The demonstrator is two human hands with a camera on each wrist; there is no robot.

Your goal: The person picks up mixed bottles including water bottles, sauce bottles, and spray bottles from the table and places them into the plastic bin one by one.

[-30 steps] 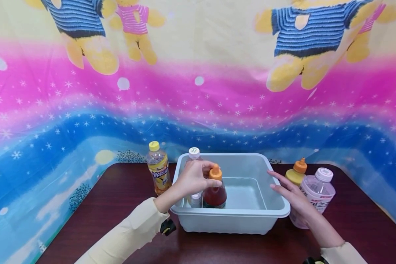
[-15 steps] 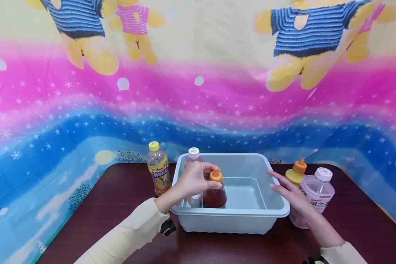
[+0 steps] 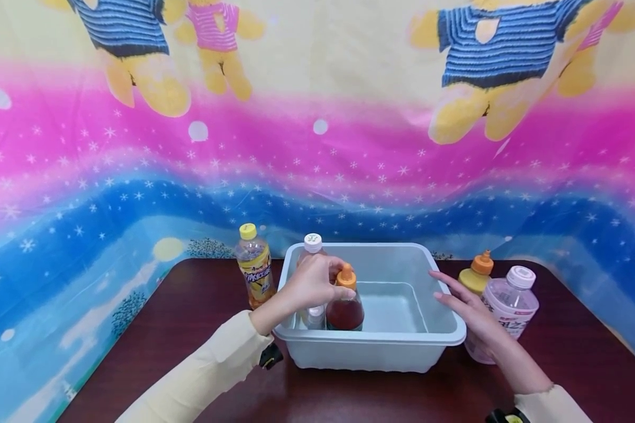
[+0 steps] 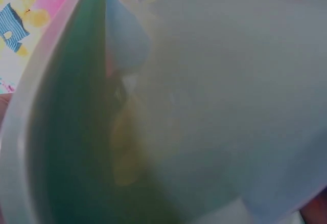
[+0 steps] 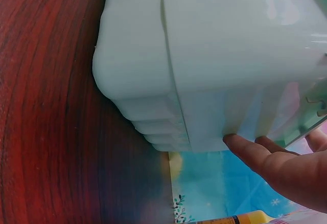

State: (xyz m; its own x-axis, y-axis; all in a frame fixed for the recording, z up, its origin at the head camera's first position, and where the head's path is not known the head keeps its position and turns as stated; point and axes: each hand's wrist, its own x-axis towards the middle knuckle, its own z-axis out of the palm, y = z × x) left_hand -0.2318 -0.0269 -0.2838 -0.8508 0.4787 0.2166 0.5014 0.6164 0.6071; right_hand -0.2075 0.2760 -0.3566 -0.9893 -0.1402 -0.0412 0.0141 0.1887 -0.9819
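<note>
One dark-red bottle [image 3: 345,316] is being held inside one tub [image 3: 360,355], the left grip [image 3: 314,285] pinching its cap [image 3: 347,279], seemingly for control; the straight-fingered right grip [image 3: 471,311] is touching the rim [image 3: 457,326], likely steadying it. At least one white-capped bottle [image 3: 313,243] is sharing the tub; one yellow-capped bottle [image 3: 257,275], one squeeze bottle [image 3: 474,281] and one pink bottle [image 3: 515,301] are standing outside.

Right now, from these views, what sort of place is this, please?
Probably an indoor corner arranged for recording: a printed cloth hangs behind a dark table, where a tub has bottles in and beside it.
</note>
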